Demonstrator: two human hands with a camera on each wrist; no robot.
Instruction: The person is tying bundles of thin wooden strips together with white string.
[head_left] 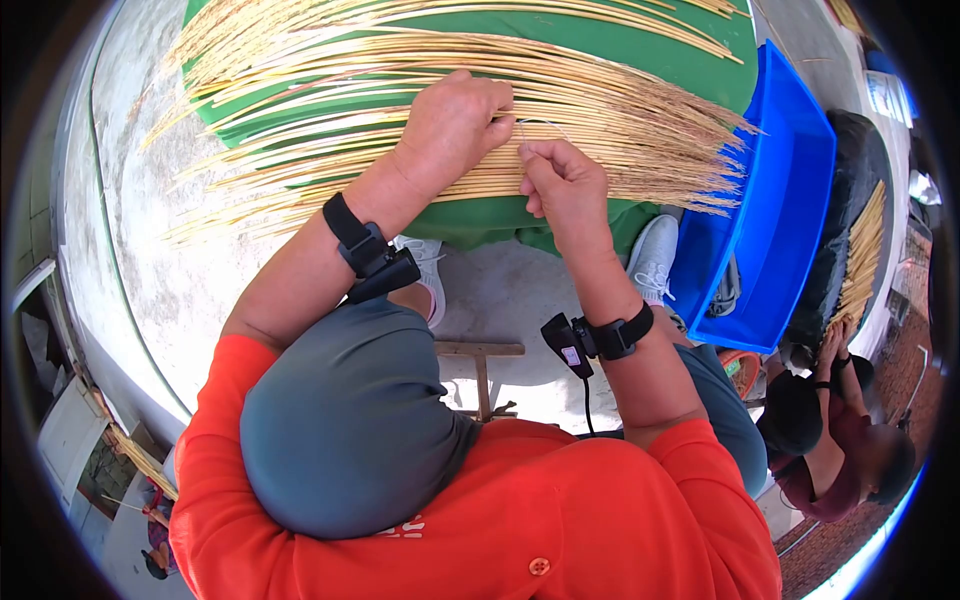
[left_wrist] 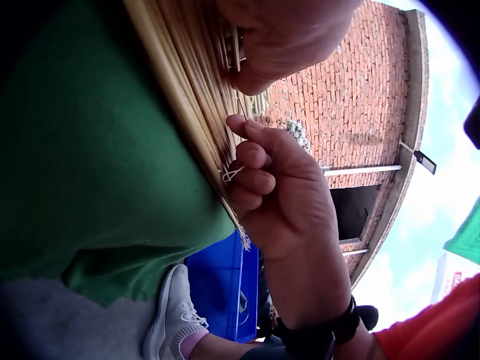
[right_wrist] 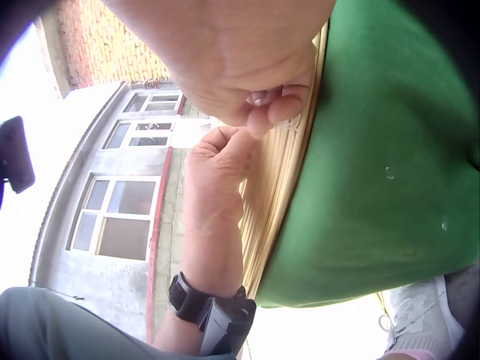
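A row of long yellow straw stalks (head_left: 620, 125) with feathery brown heads lies across a green cloth (head_left: 490, 225). My left hand (head_left: 455, 125) is over the middle of the row, its fingers curled round stalks; the fingertips are partly hidden in the head view. Just to its right, my right hand (head_left: 568, 185) pinches a thin white string (head_left: 521, 130) between thumb and fingers at the near edge of the row. In the left wrist view a small loop of string (left_wrist: 232, 175) sticks out beside the curled fingers of the right hand.
More stalks (head_left: 660, 30) lie on the far side of the cloth. A blue plastic bin (head_left: 790, 220) stands at the right, with a stalk bundle (head_left: 862, 255) on a dark surface beyond. Another person (head_left: 825, 440) works there. A wooden stool (head_left: 480, 350) stands below.
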